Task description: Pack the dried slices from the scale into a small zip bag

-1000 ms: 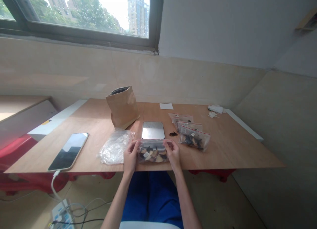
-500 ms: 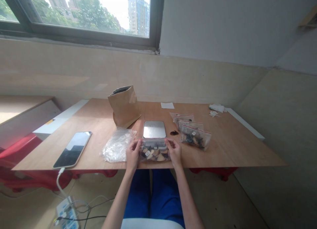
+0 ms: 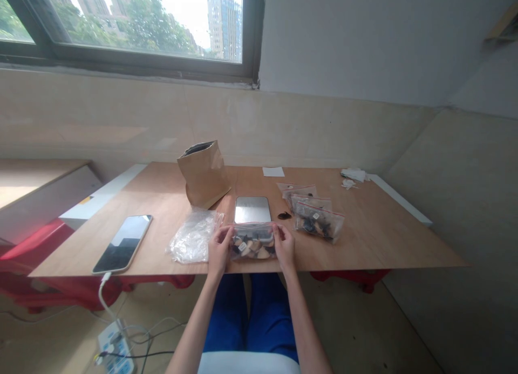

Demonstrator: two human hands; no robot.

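A clear zip bag (image 3: 253, 248) of black and tan dried pieces, with a small white label inside, is held at the table's front edge. My left hand (image 3: 219, 250) pinches its upper left corner, and my right hand (image 3: 285, 246) grips the upper right corner. Just behind the bag lies a flat silver scale (image 3: 252, 209), its near edge partly covered by the bag. Loose clear plastic bags (image 3: 195, 236) lie beside my left hand. To the right of the scale are a dark dried piece (image 3: 284, 215) and several filled zip bags (image 3: 318, 223).
An open brown paper pouch (image 3: 205, 174) stands behind the plastic bags. A phone (image 3: 123, 243) with a white cable lies at the left, above a power strip (image 3: 116, 347) on the floor. White paper (image 3: 273, 171) and scraps (image 3: 353, 175) lie toward the back.
The view has shifted slightly. Both hands keep hold of the same bag's top corners, and the bag appears raised a little; the other things stay in place.
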